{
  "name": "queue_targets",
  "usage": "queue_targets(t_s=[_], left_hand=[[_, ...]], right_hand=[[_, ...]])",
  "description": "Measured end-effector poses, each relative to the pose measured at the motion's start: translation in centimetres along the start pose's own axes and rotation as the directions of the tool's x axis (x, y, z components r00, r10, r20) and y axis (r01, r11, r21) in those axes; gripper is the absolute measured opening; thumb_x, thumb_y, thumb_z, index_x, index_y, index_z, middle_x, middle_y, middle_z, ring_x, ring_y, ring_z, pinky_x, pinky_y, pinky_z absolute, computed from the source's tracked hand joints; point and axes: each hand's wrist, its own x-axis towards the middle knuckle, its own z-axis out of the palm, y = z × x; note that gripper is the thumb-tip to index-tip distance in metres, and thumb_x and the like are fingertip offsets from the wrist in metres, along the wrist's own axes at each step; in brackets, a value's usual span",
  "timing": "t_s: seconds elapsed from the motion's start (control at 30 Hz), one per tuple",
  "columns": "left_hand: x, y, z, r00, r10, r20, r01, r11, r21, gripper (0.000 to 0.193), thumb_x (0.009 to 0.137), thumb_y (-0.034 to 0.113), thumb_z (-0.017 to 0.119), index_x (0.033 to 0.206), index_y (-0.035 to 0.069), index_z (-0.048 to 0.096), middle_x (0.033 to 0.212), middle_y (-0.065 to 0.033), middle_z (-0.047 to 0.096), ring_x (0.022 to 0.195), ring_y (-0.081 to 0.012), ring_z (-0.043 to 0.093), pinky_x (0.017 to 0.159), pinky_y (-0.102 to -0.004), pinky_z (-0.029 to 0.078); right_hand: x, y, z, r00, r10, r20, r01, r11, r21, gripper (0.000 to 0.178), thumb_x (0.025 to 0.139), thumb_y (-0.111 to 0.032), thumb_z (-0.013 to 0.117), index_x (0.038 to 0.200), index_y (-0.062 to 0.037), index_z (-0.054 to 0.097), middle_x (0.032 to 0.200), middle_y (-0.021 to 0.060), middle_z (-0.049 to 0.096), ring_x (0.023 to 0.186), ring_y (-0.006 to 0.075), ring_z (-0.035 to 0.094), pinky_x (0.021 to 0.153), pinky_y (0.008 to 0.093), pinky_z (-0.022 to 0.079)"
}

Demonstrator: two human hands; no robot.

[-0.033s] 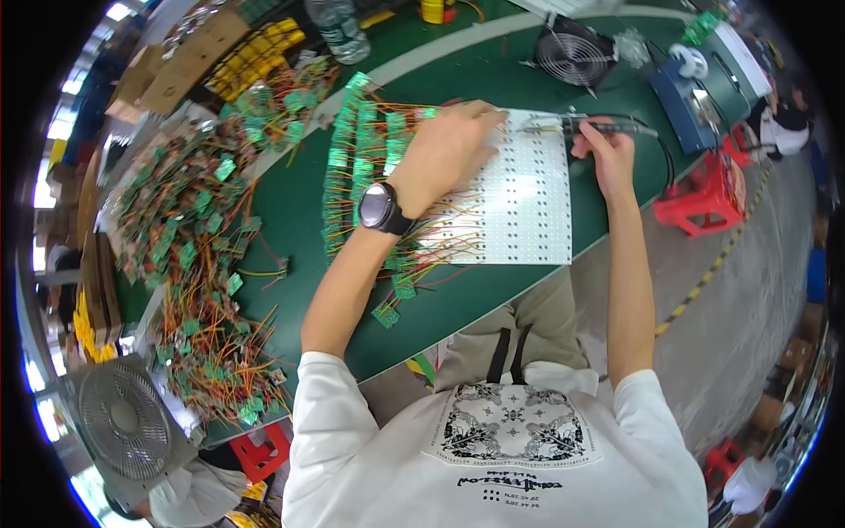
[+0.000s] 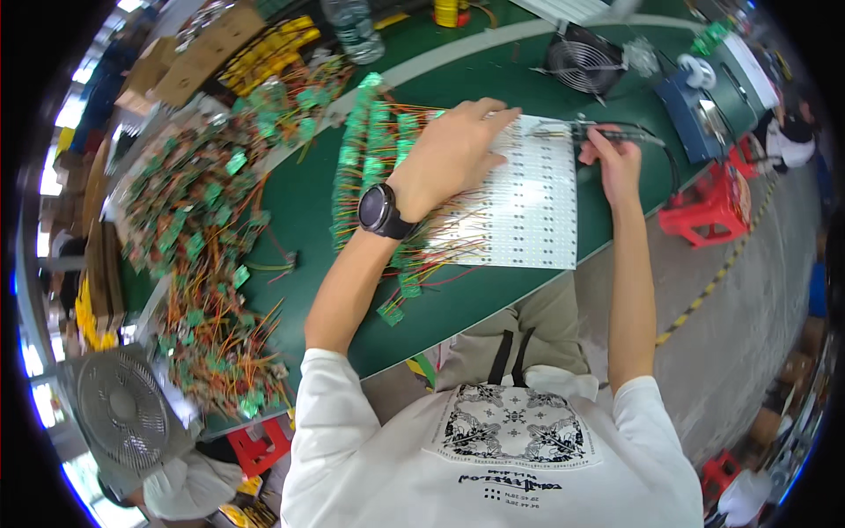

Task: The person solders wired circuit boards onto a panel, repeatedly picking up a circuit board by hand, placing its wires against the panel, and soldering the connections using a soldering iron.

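A white rectangular board dotted with rows of small pads lies on the green table before me. My left hand, a black watch on its wrist, rests over the board's far left part, fingers spread above red and yellow wires. What lies under its fingertips is hidden. In my right hand is a black-handled soldering iron, its thin metal tip pointing left over the board's far right corner. Rows of small green circuit boards with wires line the left side of the white board, some wires reaching onto it.
A large heap of wired green circuit boards covers the table's left. Beyond the board stand a black fan and a plastic bottle. At right are a blue machine and a red stool. A grey fan is at lower left.
The table and its things have shifted slightly rightward in the picture. My left fingers reach out a little more over the board; the soldering iron stays in my right hand.
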Motion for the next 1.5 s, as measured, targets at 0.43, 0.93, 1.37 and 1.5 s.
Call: queue_targets(t_s=[0.43,0.93,1.37,1.5], left_hand=[[-17.3,4.9,-14.0,0.452,-0.815,-0.362,0.763,0.143,0.631,0.047,0.089,0.044,0.063,0.064,0.005,0.063,0.064,-0.0185,0.064,0.06,-0.0377,0.065,0.054,-0.0454,0.05],[-25.5,2.1,-13.3,0.288,-0.826,-0.484,0.952,0.301,0.053,0.022,0.084,0.021,0.068,0.093,0.002,0.064,0.083,-0.0099,0.069,0.064,-0.0225,0.067,0.062,-0.0363,0.051],[-21.5,6.8,-14.1,0.463,-0.855,-0.235,0.822,0.513,-0.246,0.02,0.099,0.011,0.054,0.105,-0.007,0.063,0.086,-0.0132,0.072,0.079,-0.0159,0.07,0.073,-0.0274,0.053],[-14.6,8.0,-12.7,0.639,-0.758,-0.131,0.644,0.621,-0.446,0.02,0.101,0.004,0.047,0.116,-0.006,0.056,0.102,-0.0147,0.069,0.09,-0.0179,0.069,0.082,-0.0283,0.053]], right_hand=[[-0.2,-0.7,0.1,0.999,-0.018,0.035,0.017,1.0,0.006,0.02,0.088,-0.012,0.069,0.1,0.0039,0.067,0.075,0.0084,0.066,0.059,0.0139,0.061,0.056,0.0232,0.045],[-0.5,-1.0,0.0,0.998,-0.018,0.067,0.017,1.0,0.011,0.022,0.089,-0.014,0.07,0.099,0.0041,0.067,0.075,0.0083,0.066,0.06,0.0137,0.061,0.056,0.0232,0.044],[-0.2,-0.7,0.0,0.999,-0.037,-0.018,0.039,0.996,0.077,0.022,0.088,-0.013,0.071,0.101,0.0042,0.066,0.077,0.0088,0.066,0.062,0.0138,0.062,0.057,0.0231,0.045],[0.0,-0.5,-0.4,1.0,-0.024,-0.005,0.024,0.996,0.083,0.022,0.088,-0.013,0.071,0.101,0.0046,0.066,0.077,0.0092,0.066,0.062,0.0137,0.062,0.056,0.0226,0.045]])
